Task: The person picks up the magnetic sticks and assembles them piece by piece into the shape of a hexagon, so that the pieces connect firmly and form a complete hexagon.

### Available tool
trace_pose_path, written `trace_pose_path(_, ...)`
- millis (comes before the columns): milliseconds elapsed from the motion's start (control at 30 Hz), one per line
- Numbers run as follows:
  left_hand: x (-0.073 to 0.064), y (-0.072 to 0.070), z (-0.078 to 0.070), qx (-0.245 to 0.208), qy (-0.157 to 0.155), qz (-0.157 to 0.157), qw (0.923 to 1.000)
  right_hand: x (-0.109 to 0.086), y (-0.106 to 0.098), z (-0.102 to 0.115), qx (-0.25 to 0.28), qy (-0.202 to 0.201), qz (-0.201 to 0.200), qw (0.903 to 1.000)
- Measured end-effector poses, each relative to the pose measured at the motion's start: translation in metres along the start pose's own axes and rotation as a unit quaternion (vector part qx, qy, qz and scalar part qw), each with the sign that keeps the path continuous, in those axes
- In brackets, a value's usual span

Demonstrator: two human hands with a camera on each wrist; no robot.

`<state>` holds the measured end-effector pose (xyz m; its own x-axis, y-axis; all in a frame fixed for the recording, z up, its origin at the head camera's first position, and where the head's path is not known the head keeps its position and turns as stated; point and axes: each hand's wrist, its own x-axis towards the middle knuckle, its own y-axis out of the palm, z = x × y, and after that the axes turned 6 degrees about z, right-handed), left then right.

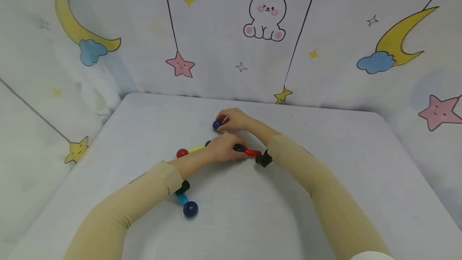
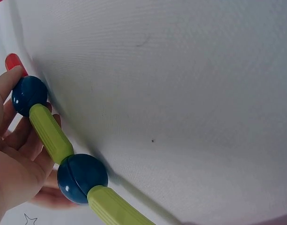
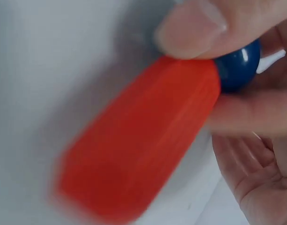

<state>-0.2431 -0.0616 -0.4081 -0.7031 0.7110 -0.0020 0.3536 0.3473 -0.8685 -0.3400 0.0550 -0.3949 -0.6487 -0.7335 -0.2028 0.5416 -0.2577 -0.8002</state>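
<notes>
Over the white table (image 1: 238, 212), the right hand (image 1: 236, 119) pinches a blue ball (image 3: 241, 70); only the right wrist view shows the red stick (image 3: 143, 140) on it. The left hand (image 1: 226, 147) grips a chain by its dark ball (image 2: 30, 95); the left wrist view reveals the green stick (image 2: 51, 133) that the hand hides from the head camera.

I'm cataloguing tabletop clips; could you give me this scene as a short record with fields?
left hand: pinches blue ball joining red rod and yellow-green rod
right hand: holds another blue ball, farther back
left of hands: red ball
nearest person: light-blue rod and navy ball
surface: white table
backdrop: cloth printed with moons, stars, rabbit
</notes>
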Motion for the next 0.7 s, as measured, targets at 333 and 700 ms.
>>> trace_pose_path(333, 0.003, 0.003, -0.002, -0.003, -0.048, 0.024, 0.9985, -0.102, 0.000, -0.046, 0.059, 0.086, -0.018, 0.9944)
trace_pose_path(700, 0.005, 0.004, -0.005, -0.008, -0.053, 0.022, 0.9983, -0.179, 0.024, -0.058, 0.113, 0.078, -0.062, 0.9885)
